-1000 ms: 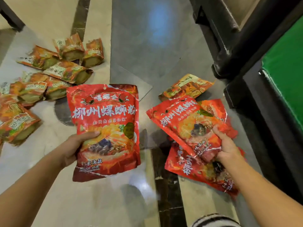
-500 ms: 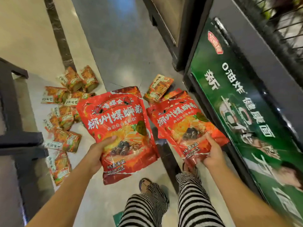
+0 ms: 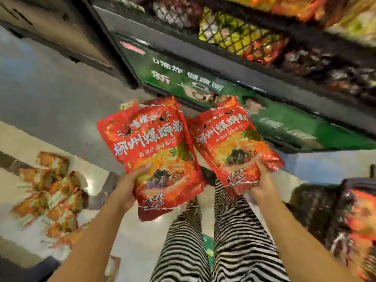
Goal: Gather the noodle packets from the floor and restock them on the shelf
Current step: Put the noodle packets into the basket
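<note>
My left hand (image 3: 127, 190) grips a large red noodle packet (image 3: 150, 147) by its lower edge, thumb on the front. My right hand (image 3: 262, 184) holds a second red noodle packet (image 3: 230, 139) the same way, and another red edge shows behind it. Both packets are held side by side at waist height, in front of the shelf (image 3: 254, 60), whose wire front (image 3: 234, 35) shows stocked packets behind it. Several smaller orange-green noodle packets (image 3: 53, 192) lie in a heap on the floor to my left.
A green advertising panel (image 3: 284, 123) runs along the shelf base just beyond the packets. A dark basket with red packets (image 3: 345, 220) sits low on the right. My legs in striped trousers (image 3: 213, 241) stand below. A dark cabinet (image 3: 61, 31) is at the upper left.
I have risen from the floor with both red packets and turned toward the shelf. The view swung up, so the shelf fills the top and the floor heap slid to the lower left.
</note>
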### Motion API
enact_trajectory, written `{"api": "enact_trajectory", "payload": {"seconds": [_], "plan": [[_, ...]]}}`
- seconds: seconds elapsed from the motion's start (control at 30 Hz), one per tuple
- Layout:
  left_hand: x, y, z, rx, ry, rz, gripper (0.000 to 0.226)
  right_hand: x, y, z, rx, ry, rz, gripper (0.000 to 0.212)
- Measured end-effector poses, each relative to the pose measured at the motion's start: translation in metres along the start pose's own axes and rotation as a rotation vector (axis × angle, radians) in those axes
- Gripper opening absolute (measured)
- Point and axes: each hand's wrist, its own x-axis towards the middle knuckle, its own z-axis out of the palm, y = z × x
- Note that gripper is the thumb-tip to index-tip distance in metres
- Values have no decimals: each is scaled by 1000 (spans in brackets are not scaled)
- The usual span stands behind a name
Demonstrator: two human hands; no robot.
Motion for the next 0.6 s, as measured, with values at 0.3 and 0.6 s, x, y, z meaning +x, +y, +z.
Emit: {"api": "enact_trajectory", "payload": {"seconds": [0.3,0.6], "plan": [[-9,-28,151,627,-400,-119,95,-57,-22,-167,596,216,-176,27],[-11,-119,356,1071,-509,-254,64,-81,-16,-357,1049,486,-295,47]]}}
